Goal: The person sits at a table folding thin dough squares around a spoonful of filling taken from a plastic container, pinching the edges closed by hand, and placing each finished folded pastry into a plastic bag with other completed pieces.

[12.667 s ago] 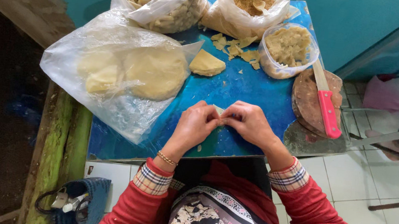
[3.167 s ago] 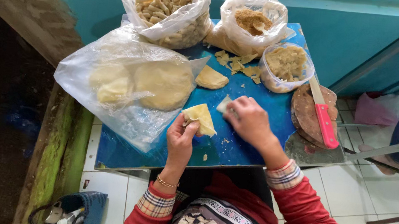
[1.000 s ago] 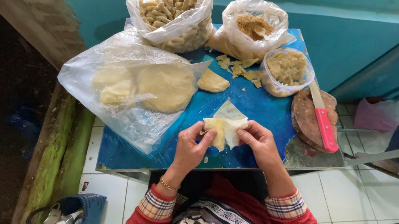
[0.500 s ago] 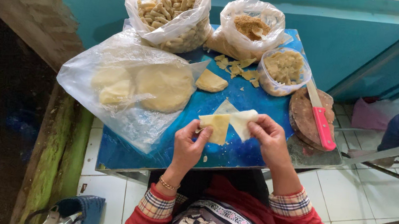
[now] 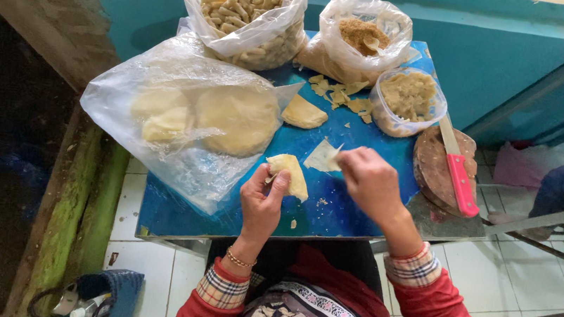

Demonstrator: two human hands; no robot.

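Standing beside the seated person in red sleeves, I see white floor tiles underfoot, a mossy wooden ledge along one side, and a low blue board (image 5: pixel 218 222) laid as a work surface against a teal wall. Nearest the body, the left hand (image 5: pixel 261 202) is curled narrowly, thumb and fingers pinching a folded, pale yellow wrapper piece (image 5: pixel 289 173) held just above the board. The right hand (image 5: pixel 368 179), just beside it, has its fingers drawn together on the edge of a thin flat wrapper sheet (image 5: pixel 323 157) that lies on the board. Farther out sits a large clear bag of round dough sheets (image 5: pixel 202 114) on the left, with a loose wedge of dough (image 5: pixel 303 113) near it. To the right, a round wooden block (image 5: pixel 431 158) carries a knife with a pink handle (image 5: pixel 460 182). Beyond these stand a clear tub of filling (image 5: pixel 409 99), scattered trimmings (image 5: pixel 335 94), a bag of brown crumbs (image 5: pixel 361 36) and a bag of finished rolls (image 5: pixel 249 9).
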